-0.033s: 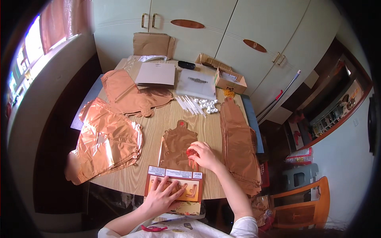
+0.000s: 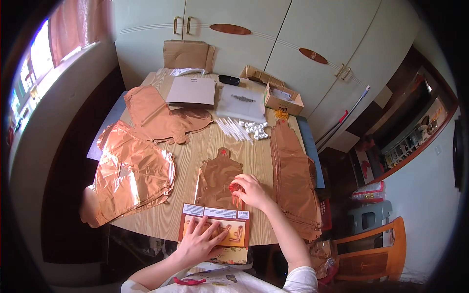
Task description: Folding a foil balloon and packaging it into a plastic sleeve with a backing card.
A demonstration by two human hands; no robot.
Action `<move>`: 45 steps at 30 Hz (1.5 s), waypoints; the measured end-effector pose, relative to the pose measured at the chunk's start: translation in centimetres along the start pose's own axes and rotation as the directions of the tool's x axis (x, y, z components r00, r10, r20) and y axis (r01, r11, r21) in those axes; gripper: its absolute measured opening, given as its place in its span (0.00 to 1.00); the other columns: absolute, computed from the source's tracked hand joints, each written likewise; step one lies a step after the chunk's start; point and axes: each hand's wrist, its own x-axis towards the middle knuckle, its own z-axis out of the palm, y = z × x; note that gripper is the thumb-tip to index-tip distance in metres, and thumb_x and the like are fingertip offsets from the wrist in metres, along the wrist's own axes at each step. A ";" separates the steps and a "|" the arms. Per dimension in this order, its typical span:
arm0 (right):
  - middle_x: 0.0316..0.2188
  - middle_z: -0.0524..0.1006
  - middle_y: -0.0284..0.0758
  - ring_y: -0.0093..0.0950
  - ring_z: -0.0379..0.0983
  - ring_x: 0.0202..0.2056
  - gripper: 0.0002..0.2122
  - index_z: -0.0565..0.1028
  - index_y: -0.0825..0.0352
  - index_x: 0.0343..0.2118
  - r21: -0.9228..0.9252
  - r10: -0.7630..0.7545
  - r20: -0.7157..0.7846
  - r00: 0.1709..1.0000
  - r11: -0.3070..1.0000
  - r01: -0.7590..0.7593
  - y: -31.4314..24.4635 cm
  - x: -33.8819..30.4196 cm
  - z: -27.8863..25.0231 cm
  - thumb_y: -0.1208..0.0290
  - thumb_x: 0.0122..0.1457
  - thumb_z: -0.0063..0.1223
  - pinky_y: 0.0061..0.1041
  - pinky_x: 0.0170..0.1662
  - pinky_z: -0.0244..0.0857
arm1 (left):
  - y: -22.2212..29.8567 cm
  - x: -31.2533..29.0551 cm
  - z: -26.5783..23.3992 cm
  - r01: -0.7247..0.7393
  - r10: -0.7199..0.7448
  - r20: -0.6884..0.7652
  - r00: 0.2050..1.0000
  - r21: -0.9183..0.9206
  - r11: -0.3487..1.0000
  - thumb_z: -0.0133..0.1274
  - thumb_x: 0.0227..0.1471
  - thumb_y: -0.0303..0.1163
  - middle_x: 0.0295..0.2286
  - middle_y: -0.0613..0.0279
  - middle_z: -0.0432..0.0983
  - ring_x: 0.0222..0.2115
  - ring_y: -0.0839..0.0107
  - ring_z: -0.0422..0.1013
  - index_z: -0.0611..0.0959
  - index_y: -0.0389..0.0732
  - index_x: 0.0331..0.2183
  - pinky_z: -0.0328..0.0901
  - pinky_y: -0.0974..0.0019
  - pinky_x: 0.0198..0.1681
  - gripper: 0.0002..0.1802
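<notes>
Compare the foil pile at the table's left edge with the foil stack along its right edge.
The left foil pile is broad, crinkled and brightly glinting; the right foil stack is narrow, long and duller. The left foil pile overhangs the table at its near-left corner; the right foil stack droops over the near-right edge. The right hand is nearer the right foil stack. Both are copper-coloured foil, layered flat.

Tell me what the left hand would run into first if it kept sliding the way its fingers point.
The left hand lies flat on the printed card, fingers pointing away across the table. Going straight on, it would probably first meet the flat copper foil balloon lying just past the card, though height above it is hard to judge.
</notes>
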 end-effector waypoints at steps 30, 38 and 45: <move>0.53 0.63 0.47 0.34 0.68 0.49 0.33 0.60 0.67 0.57 0.456 0.545 -0.046 0.837 0.757 -0.468 1.0 3.2 0.4 0.69 0.50 0.66 0.32 0.50 0.67 | -1.7 4.7 0.6 0.042 -0.042 -0.001 0.999 0.037 0.998 0.46 0.53 0.63 0.59 0.51 0.62 0.61 0.41 0.53 0.72 0.61 0.58 0.41 0.31 0.61 0.34; 0.33 0.75 0.32 0.19 0.72 0.35 0.22 0.69 0.76 0.47 0.574 0.594 0.279 0.754 0.527 -0.627 1.7 4.4 -1.4 0.71 0.53 0.66 0.20 0.37 0.68 | -1.8 5.1 0.3 0.041 -0.042 0.015 0.999 0.026 0.999 0.49 0.51 0.63 0.59 0.52 0.62 0.61 0.41 0.53 0.71 0.62 0.58 0.41 0.30 0.61 0.34; 0.37 0.72 0.43 0.38 0.73 0.39 0.14 0.76 0.69 0.33 0.159 0.387 0.066 0.920 0.906 -0.393 1.1 4.1 -1.4 0.64 0.50 0.64 0.34 0.47 0.67 | -1.8 5.6 -0.7 0.039 -0.040 0.066 0.997 0.021 0.999 0.46 0.54 0.62 0.58 0.50 0.62 0.59 0.40 0.56 0.70 0.61 0.59 0.44 0.30 0.60 0.33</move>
